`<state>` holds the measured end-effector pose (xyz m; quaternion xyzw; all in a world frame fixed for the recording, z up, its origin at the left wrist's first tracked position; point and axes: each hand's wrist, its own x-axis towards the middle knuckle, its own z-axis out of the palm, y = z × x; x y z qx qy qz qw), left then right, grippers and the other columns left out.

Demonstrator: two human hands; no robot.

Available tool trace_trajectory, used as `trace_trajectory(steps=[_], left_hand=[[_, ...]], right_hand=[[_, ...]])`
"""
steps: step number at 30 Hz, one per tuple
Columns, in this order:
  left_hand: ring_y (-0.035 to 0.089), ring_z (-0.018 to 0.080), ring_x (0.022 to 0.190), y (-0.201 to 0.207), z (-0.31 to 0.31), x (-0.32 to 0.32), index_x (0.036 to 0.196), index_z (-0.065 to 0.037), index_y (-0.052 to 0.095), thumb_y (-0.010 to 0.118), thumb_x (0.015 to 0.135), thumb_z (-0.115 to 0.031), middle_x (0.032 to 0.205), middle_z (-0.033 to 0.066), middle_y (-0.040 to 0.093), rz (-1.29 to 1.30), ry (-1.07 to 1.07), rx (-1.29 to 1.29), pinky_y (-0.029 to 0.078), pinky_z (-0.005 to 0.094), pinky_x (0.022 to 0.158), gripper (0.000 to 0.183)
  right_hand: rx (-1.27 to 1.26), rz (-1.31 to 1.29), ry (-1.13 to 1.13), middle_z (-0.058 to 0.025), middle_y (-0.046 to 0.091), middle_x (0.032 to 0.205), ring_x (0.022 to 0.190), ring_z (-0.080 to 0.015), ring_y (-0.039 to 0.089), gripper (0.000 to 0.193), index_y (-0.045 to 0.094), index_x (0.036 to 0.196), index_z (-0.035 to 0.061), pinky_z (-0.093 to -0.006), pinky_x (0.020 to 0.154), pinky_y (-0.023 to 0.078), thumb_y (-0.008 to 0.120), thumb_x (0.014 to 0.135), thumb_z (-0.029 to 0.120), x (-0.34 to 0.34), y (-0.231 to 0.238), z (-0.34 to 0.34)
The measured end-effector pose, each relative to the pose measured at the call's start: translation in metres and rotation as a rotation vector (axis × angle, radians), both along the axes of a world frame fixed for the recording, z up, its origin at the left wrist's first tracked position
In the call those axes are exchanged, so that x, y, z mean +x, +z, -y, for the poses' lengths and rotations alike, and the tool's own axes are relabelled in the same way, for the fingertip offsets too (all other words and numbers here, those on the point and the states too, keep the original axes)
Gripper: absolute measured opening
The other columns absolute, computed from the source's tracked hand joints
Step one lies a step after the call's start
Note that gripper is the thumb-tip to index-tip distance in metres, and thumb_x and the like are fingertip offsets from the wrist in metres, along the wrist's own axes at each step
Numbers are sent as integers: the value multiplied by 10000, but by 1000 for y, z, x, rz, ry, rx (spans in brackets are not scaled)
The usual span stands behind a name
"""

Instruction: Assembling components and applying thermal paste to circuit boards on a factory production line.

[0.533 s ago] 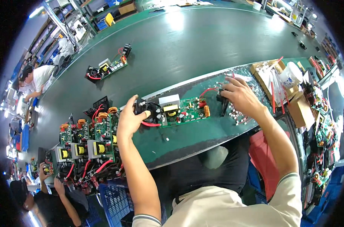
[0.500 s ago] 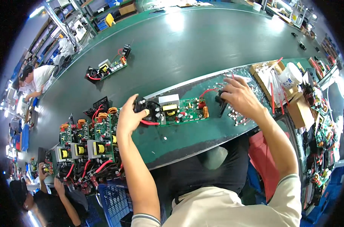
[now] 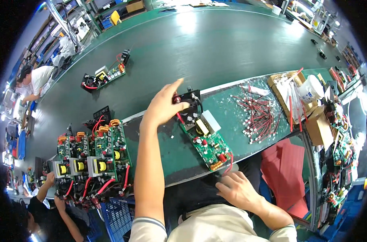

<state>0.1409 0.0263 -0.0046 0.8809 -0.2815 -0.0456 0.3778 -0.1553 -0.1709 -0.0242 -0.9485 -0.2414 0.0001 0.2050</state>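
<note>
A green circuit board with a yellow transformer, a grey heat sink and red wires lies slantwise on the bench in front of me. My left hand grips the black end panel at its far end, thumb and fingers spread around it. At the board's near end, by the bench edge, my right hand is closed with fingers curled. A red wire runs from the board toward those fingers; what they hold is hidden beneath the hand.
A row of similar boards stands upright at left. Another board lies on the dark belt. Red wire leads are heaped at right, beside an open carton and white tub. Other people are at work on the left.
The board has swung from lying crosswise to slanting, its wired end now toward me. My right hand has come down from the wire heap to the bench edge. The belt's board has shifted left.
</note>
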Motion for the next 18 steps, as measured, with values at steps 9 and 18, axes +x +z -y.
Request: trace_trajectory(steps=[9, 18], left_hand=[[683, 243, 912, -57, -41, -116, 1293, -68, 515, 687, 841, 41, 1162, 143, 644, -164, 288, -109, 554, 346, 808, 496], [659, 164, 995, -25, -29, -100, 1243, 4, 646, 654, 897, 61, 1105, 86, 660, -609, 81, -594, 553, 284, 814, 350]], right_hand=[[568, -323, -269, -102, 717, 986, 929, -178, 677, 266, 694, 1095, 7, -327, 822, 532, 728, 886, 167, 138, 40, 71], [724, -461, -194, -27, 672, 841, 798, -81, 605, 179, 669, 1064, -24, -261, 723, 500, 677, 935, 99, 249, -41, 44]])
